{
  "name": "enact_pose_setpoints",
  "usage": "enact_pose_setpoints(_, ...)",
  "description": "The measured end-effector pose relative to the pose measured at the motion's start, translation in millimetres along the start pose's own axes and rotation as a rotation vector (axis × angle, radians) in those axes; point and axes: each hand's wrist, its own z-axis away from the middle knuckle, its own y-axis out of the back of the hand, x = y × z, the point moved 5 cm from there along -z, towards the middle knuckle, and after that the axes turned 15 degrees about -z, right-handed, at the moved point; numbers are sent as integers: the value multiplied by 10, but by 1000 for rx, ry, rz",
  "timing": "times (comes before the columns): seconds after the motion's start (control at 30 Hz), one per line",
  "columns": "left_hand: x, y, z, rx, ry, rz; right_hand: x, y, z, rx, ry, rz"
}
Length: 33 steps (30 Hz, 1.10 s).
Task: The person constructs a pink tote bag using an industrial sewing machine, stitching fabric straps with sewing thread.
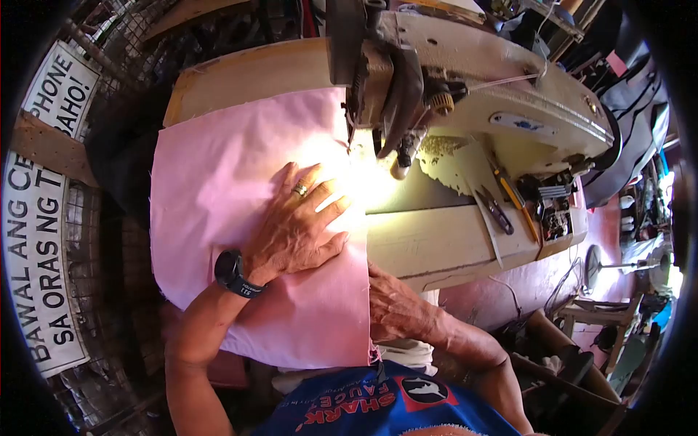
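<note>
A piece of pink fabric (196,189) lies over the sewing machine's bed and hangs toward my lap, its right edge running up to the needle area. My left hand (302,221), with a ring and a black wristwatch (234,273), rests palm down on the fabric with its fingers spread. Beside the fabric's lower right edge is my right hand (398,305); its fingers pass behind the cloth and are hidden. Over the fabric's upper right edge stands the head of the sewing machine (472,80), its lamp glaring brightly on the cloth.
On the machine table (422,251) lie thread snips (496,211), a yellow cutter (516,200) and a thin pale strip. A small box (558,218) of odds and ends sits at the table's right end. Wire mesh with lettered signs (40,269) stands at left.
</note>
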Motion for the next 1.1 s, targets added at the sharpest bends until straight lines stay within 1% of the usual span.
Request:
enact_pose_setpoints(0.1,-118,-37,-93,24,-8,-19,120,58,-62,-95,-8,116)
enact_pose_setpoints(0.2,-253,-119,-188,28,-3,-13,226,201,-182,9,-64,-69)
enact_pose_setpoints(0.3,-385,-144,-292,24,-1,-2,303,369,-280,110,-42,-179)
enact_pose_setpoints(0.4,-435,-163,-331,45,-25,-5,264,371,-254,154,-100,-172)
enact_pose_setpoints(0.5,-470,-161,-328,68,-92,-3,44,372,-42,190,60,42)
enact_pose_setpoints(0.53,-484,-155,-329,72,-101,-2,-60,379,0,152,87,60)
enact_pose_setpoints(0.57,-467,-145,-315,80,-107,-1,-82,325,41,124,69,62)
enact_pose_setpoints(0.6,-411,-80,-313,6,-61,16,-96,246,96,94,47,61)
enact_pose_setpoints(0.63,-346,-77,-264,-3,-60,-8,-89,162,143,66,27,64)
enact_pose_setpoints(0.67,-272,-64,-193,-9,-62,-37,-56,103,168,122,63,50)
enact_pose_setpoints(0.77,-30,41,2,-48,-22,-48,-64,73,165,61,61,66)
enact_pose_setpoints(0.93,78,-89,110,-1,97,-15,-75,4,128,50,85,129)
enact_pose_setpoints(1.0,107,-73,104,11,82,-33,-63,-4,133,44,84,163)
enact_pose_setpoints(1.1,159,-60,99,11,47,-56,-50,-9,138,-35,50,142)
